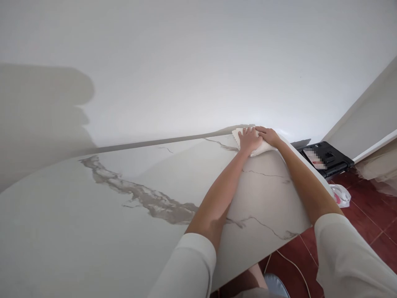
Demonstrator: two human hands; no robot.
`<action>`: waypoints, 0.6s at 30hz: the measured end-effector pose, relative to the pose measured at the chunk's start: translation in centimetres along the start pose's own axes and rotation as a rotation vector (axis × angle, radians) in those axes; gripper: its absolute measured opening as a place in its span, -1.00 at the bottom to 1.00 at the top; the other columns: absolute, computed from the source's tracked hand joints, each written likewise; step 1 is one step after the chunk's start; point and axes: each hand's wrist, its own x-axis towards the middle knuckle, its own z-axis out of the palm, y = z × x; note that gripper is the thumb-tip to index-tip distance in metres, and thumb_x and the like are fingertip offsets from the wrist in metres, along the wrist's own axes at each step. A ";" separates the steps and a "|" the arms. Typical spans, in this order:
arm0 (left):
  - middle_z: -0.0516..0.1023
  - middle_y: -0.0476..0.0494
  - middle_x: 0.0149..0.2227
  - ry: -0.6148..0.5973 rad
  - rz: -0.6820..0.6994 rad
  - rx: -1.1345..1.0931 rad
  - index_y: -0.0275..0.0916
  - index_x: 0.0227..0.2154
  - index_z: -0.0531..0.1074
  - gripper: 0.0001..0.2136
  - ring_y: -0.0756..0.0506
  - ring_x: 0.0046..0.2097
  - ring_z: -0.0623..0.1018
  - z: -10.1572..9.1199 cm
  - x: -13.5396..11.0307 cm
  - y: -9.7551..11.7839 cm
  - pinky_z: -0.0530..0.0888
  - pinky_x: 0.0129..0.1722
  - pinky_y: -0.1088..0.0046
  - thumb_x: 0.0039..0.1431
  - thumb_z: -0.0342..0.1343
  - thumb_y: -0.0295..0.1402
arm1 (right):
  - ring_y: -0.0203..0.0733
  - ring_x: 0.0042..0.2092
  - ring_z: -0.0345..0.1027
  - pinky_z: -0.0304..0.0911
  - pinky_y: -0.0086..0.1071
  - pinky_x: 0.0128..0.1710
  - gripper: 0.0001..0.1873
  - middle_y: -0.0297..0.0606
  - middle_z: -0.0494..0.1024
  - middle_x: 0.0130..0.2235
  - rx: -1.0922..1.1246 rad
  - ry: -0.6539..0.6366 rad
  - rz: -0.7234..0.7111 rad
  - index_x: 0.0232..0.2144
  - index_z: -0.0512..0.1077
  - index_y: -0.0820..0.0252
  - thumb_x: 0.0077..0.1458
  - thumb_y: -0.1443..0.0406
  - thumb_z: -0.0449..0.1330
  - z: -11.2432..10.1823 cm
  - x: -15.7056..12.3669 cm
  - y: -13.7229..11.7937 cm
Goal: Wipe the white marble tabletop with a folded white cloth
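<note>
A white cloth (264, 148) lies bunched on the far right part of the marble-patterned tabletop (173, 174), close to the wall. My left hand (249, 141) presses down on the cloth with its fingers spread over it. Just to the right, my right hand (269, 136) is closed over the cloth's far edge, its fingertips reaching toward my left hand. The cloth's underside and the part beneath both palms are hidden.
A white wall (198, 66) rises along the tabletop's far edge. Right of the table, a black case-like object (336, 157) and a white plastic bag (343, 196) sit by the red tiled floor (372, 215). A pale cable (294, 267) runs below the near edge, beside a stool seat (276, 285).
</note>
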 end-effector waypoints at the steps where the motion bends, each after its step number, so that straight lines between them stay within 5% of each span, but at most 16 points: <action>1: 0.02 -0.18 0.44 0.000 -0.001 -0.002 -0.23 0.37 0.04 -0.40 -0.25 0.45 -0.04 0.0 0.2 0.0 -0.06 0.40 0.06 0.30 -0.26 -0.18 | -0.02 0.32 0.18 0.06 -0.09 0.35 -0.45 -0.47 0.38 0.27 0.011 0.005 0.007 0.18 0.43 0.01 0.16 0.29 0.00 0.0 0.2 0.1; 8: 0.13 -0.21 0.40 0.056 0.027 0.007 -0.21 0.32 0.12 -0.45 -0.27 0.42 0.04 0.4 0.7 0.0 -0.01 0.37 0.03 0.32 -0.24 -0.17 | 0.01 0.25 0.29 0.16 -0.05 0.28 -0.49 -0.37 0.43 0.24 0.001 0.044 -0.003 0.17 0.43 0.03 0.33 0.17 -0.13 0.2 0.4 0.6; 18: 0.14 -0.23 0.40 0.061 0.047 0.029 -0.25 0.30 0.16 -0.46 -0.28 0.42 0.05 0.4 -0.7 0.3 0.00 0.37 0.05 0.34 -0.28 -0.18 | -0.04 0.34 0.16 0.12 -0.09 0.33 -0.45 -0.42 0.31 0.32 -0.081 -0.016 0.003 0.25 0.33 -0.01 0.27 0.25 -0.09 -0.1 -1.2 -0.1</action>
